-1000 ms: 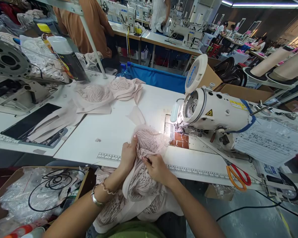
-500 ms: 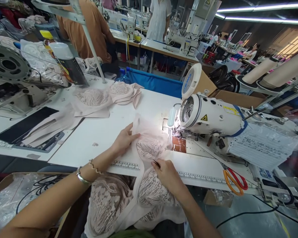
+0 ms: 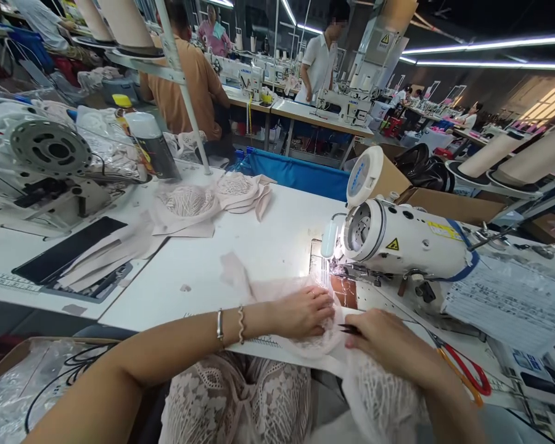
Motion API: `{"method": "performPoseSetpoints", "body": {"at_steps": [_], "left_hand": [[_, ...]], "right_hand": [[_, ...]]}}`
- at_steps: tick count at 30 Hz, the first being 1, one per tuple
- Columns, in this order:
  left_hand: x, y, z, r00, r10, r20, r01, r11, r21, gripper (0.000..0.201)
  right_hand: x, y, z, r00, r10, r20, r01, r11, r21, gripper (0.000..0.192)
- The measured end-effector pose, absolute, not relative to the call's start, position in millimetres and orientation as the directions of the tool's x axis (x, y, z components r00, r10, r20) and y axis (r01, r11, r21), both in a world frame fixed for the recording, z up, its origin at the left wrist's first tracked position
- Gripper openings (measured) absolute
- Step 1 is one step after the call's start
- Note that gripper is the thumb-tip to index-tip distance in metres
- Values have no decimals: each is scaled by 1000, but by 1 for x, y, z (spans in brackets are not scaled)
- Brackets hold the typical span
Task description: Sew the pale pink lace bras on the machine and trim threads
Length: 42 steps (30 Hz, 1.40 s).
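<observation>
A pale pink lace bra (image 3: pixel 379 391) lies partly on the sewing table and partly hangs over its front edge. My left hand (image 3: pixel 305 311) rests palm down on one cup, fingers stretched over it, just short of the lit needles of the sewing machine (image 3: pixel 398 234). Closed at the bra's near edge, my right hand (image 3: pixel 383 339) holds dark pointed tweezers (image 3: pixel 350 329); its fingertips touch the fabric. A thin pale strip of fabric (image 3: pixel 235 271) trails leftward from the bra. Another lace bra (image 3: pixel 282 394) lies across my lap.
Orange-and-red-handled scissors (image 3: pixel 467 370) lie right of my right hand. Stacked lace cups (image 3: pixel 185 203) and cut fabric strips (image 3: pixel 106 253) sit at the left, near a second machine (image 3: pixel 50 154). A paper sheet (image 3: pixel 504 302) hangs at the right. Co-workers are behind the blue cloth bin (image 3: pixel 300 176).
My left hand has moved right from the fabric's left edge onto the cup. My right hand has gone right with the tweezers, and the bra has turned and shifted right. The view has tilted up.
</observation>
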<state>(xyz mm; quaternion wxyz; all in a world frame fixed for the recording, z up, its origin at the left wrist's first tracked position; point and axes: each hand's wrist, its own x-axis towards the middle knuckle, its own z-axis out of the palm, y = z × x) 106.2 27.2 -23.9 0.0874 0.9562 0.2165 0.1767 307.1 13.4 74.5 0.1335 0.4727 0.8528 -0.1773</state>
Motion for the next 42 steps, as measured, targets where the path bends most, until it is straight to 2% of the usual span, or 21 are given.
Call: {"method": "performPoseSetpoints", "body": {"at_steps": [3,5,6,8,10,13,17,19,22,24,27,30,33,38,42], "left_hand": [[118,33,-28,788,518,333,465,-855,230,41],[115,41,-29,800,481,358,417,-875,245,45],[111,47,-29,813,448,373,372,-891,258,45],[103,59,-28,832,375,409,277,-919,280,36],[97,71,-28,838,340,426,230,-929,289,26],[98,79,-30,817,414,401,315,-903,292,27],[111,69,-33,718,578,388,518,-816,257,30],[118,61,-35,691,602,399,604,-785,139,32],[123,51,-36,725,572,384,645,-759,-87,41],[125,49,-35,745,568,350,642,-752,-147,38],[125,49,-35,736,584,342,654,-745,-135,38],[124,50,-39,732,565,381,652,-743,-150,44],[122,50,-43,746,537,394,634,-753,-176,49],[121,51,-43,750,525,403,613,-781,-122,45],[120,54,-38,739,537,406,604,-795,-49,38]], "right_hand": [[318,36,70,-366,845,-389,913,408,27,19],[312,47,53,-287,914,-288,947,316,59,24],[307,51,42,-261,942,-211,962,272,24,26],[297,56,21,-226,971,-72,968,216,-127,20],[289,59,4,-93,995,-24,971,85,-224,13],[286,61,-11,9,1000,9,957,-6,-292,12],[289,60,-18,27,996,82,938,3,-346,12],[290,59,-20,22,994,103,940,14,-341,11],[291,56,-21,34,995,95,934,2,-357,9],[291,55,-20,51,996,74,906,-14,-424,11],[293,55,-14,54,998,32,859,-31,-510,16],[292,56,-9,53,999,-5,873,-49,-485,11],[290,56,-8,28,997,73,890,9,-457,24],[291,54,-18,22,985,171,865,67,-498,21],[292,53,-27,-51,974,221,919,132,-372,8]]}}
